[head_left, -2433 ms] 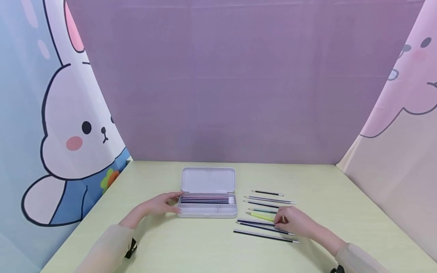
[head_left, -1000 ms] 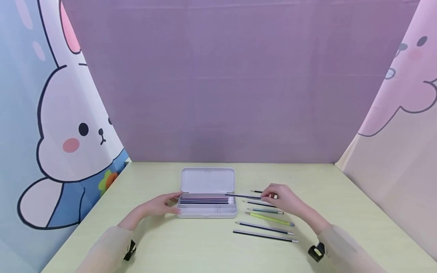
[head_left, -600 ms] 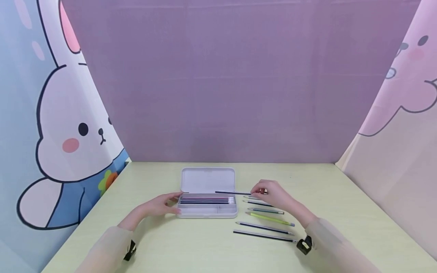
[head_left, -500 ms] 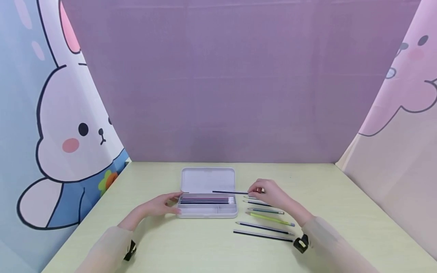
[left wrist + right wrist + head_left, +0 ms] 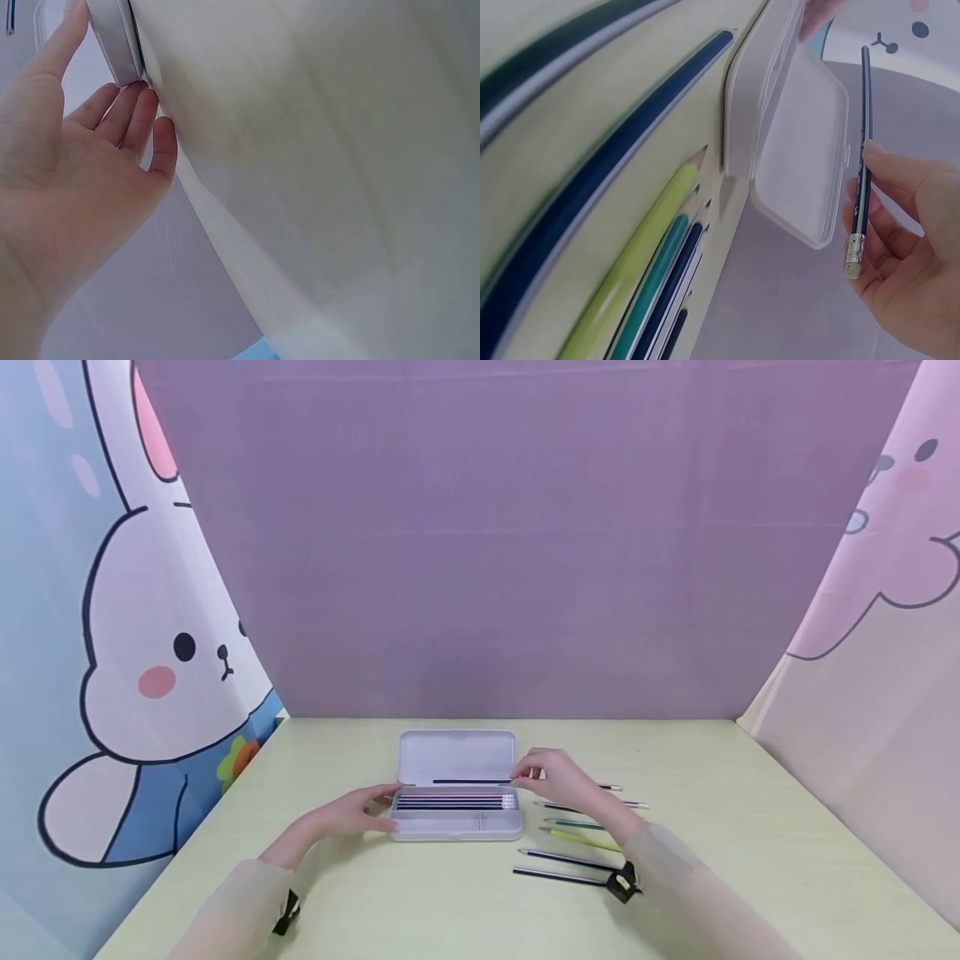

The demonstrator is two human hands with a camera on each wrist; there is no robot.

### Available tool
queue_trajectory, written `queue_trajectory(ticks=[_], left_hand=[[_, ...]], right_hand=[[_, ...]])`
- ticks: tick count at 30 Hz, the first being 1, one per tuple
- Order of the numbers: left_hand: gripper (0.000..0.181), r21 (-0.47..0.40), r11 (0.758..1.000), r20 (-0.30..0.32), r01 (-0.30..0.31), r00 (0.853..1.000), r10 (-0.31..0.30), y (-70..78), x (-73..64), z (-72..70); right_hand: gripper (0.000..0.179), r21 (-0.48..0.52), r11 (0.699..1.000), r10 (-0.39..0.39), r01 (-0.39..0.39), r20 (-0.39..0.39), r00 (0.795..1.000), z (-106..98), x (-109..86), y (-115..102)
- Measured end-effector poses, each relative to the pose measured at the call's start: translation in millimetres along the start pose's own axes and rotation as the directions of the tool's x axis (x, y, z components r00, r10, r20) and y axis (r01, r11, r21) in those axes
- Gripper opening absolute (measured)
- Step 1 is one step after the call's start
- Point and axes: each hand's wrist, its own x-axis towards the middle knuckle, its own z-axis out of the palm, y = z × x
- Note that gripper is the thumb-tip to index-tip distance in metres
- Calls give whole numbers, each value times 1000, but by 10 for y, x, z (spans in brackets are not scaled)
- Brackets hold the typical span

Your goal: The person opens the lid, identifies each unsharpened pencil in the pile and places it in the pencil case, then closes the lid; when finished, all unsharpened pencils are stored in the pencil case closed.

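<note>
An open white pencil case (image 5: pixel 438 835) lies on the table, its lid (image 5: pixel 457 756) tipped back. Several striped pencils (image 5: pixel 450 802) fill its rear compartment; the front compartments hold nothing. My left hand (image 5: pixel 348 812) holds the case's left end, thumb at the front corner and fingers behind, as the left wrist view shows too. My right hand (image 5: pixel 558 777) pinches a dark blue striped pencil (image 5: pixel 864 120) near its eraser end. In the right wrist view the silver ferrule and white eraser point down, and the far end looks blunt. The pencil is above the case's rear edge, in front of the lid.
Right of the case several pencils lie roughly in a row: a yellow-green one (image 5: pixel 577 837), a teal one (image 5: pixel 570 822), and dark striped ones (image 5: pixel 558 877). My right forearm passes over some of them. A purple curtain (image 5: pixel 480 568) hangs behind the table.
My right hand has picked up a striped pencil from the row and carried it left and away from me, to over the case's rear edge. My left hand has stayed put.
</note>
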Motion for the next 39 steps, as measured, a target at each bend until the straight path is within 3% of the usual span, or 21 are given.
queue_trajectory(ticks=[7, 14, 21, 33, 39], left_hand=[[76, 1, 1000, 8, -29, 1000, 29, 8, -12, -1], [75, -2, 1000, 1, -25, 1000, 25, 2, -5, -8], [76, -8, 1000, -4, -7, 1000, 7, -13, 18, -7], [76, -8, 1000, 7, -24, 1000, 24, -15, 11, -10], [76, -7, 1000, 9, -26, 1000, 26, -22, 15, -10]], right_hand=[[12, 28, 1000, 8, -10, 37, 999, 114, 148, -76], [14, 4, 996, 85, -86, 96, 992, 255, 285, -70], [11, -49, 999, 26, -21, 98, 995, 362, 394, -48], [6, -68, 996, 70, -60, 152, 986, 503, 462, -73], [6, -67, 997, 56, -46, 168, 984, 526, 473, -88]])
